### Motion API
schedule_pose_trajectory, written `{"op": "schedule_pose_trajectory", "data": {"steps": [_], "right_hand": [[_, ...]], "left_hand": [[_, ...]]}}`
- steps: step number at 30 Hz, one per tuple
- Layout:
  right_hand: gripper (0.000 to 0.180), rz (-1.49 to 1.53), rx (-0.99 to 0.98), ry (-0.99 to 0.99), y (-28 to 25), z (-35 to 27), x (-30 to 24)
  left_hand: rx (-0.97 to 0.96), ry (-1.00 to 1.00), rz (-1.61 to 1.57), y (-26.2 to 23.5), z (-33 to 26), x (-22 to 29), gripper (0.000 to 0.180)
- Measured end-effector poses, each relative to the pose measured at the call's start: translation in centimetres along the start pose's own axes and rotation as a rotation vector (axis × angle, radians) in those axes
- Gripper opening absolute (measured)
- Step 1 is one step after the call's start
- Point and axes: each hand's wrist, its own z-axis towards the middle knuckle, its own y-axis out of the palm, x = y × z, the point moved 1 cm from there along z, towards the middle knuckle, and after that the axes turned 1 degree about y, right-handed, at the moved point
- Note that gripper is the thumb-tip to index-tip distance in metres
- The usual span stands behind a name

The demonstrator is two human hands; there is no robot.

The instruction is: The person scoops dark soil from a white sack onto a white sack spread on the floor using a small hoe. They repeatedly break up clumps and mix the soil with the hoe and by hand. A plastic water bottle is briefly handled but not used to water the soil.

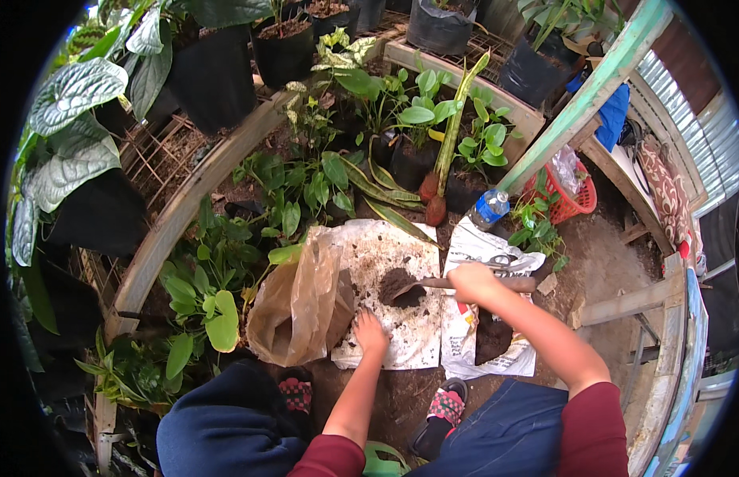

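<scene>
My right hand is closed round the wooden handle of a trowel. The trowel's blade points left, into a small heap of dark soil on a soil-stained white sheet. My left hand lies on that sheet with its fingers stretched out, close beside a brownish clear plastic bag. The bag stands with its mouth gaping; its inside is only partly visible. Under my right arm a printed white sack has dark soil showing in its opening.
Scissors rest on the sack's far end, near a water bottle. Uprooted snake plants lie beyond the sheet. Leafy plants crowd the left; a red basket and a green post stand right.
</scene>
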Motion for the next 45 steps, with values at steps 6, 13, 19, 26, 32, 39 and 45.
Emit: {"op": "schedule_pose_trajectory", "data": {"steps": [6,13,19,26,32,39,45], "right_hand": [[0.029,0.584,-0.221,0.152,1.3,-0.8,9.8],[0.033,0.382,0.215,0.3,10.0,-2.1,8.9],[0.031,0.219,0.655,0.096,11.9,-3.8,9.6],[0.03,0.26,0.335,0.133,14.8,-1.5,11.9],[0.03,0.309,0.337,0.081,14.9,-2.6,11.4],[0.034,0.372,0.414,0.077,15.9,-3.9,11.8],[0.034,0.435,0.406,0.15,16.2,-3.9,12.7]], "left_hand": [[0.015,-0.05,-0.291,-1.2,0.2,0.4,0.088],[0.256,0.117,-0.408,-3.3,0.6,2.5,0.059],[0.334,0.105,-0.581,-5.0,1.7,3.1,0.05],[0.167,0.352,-0.528,-4.8,0.7,7.4,0.056],[0.141,0.271,-0.294,-3.9,0.7,9.6,0.058],[-0.041,0.118,-0.231,-3.7,2.2,6.1,0.06],[0.122,0.356,-0.441,-4.2,0.0,7.6,0.071]]}}
